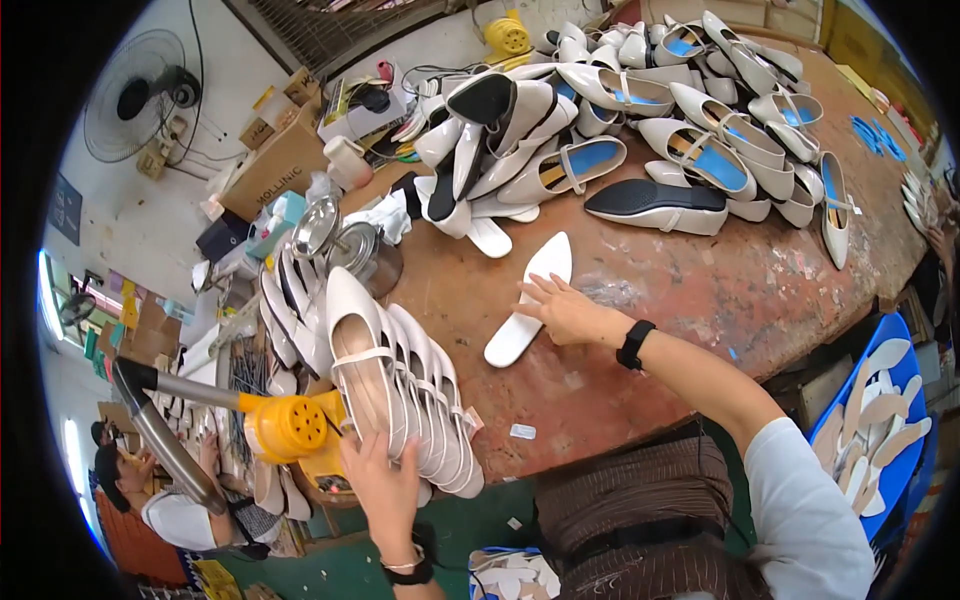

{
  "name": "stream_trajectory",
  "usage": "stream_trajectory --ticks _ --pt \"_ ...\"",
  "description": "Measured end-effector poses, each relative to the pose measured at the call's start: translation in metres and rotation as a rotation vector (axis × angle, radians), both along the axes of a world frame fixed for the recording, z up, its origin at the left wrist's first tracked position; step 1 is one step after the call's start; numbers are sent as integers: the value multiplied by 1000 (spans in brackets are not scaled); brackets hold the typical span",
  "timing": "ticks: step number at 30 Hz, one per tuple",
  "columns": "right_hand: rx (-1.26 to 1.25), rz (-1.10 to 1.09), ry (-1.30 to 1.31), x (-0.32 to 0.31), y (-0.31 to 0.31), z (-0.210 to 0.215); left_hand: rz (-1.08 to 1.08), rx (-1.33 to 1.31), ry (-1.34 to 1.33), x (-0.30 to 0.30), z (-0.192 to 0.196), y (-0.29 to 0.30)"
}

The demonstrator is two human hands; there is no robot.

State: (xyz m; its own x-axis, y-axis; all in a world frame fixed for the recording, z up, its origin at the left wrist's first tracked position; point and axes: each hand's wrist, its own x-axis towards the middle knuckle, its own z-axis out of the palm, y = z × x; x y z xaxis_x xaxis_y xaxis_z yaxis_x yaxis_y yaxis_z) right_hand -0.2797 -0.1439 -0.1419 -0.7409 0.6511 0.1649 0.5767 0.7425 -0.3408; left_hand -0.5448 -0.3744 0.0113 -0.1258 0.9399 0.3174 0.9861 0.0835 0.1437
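Observation:
Flat on the reddish worktable (640, 270) lies a white pointed insole (508, 343). The spread fingers of my right hand (575, 312) rest on its middle. At the table's near left, a row of glossy white strapped shoes (355, 300) leans together, toes pointing away. My left hand (385, 490) is at the heel end of the leftmost shoe, thumb and fingers apart; whether it touches the shoe is unclear. Just left of that hand sits a yellow blower (290, 428) with a bent metal pipe (165, 430).
A large heap of white shoes (620, 95) covers the far side. A metal pot (378, 262) with a lid stands left of the insole. A blue crate (905, 345) of insoles is at right. Another person (175, 515) sits at far left.

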Motion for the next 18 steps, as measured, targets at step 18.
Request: stream_trajectory --ticks 18 --pt "-389 -716 1891 258 -121 133 28 -901 -2341 331 -104 250"
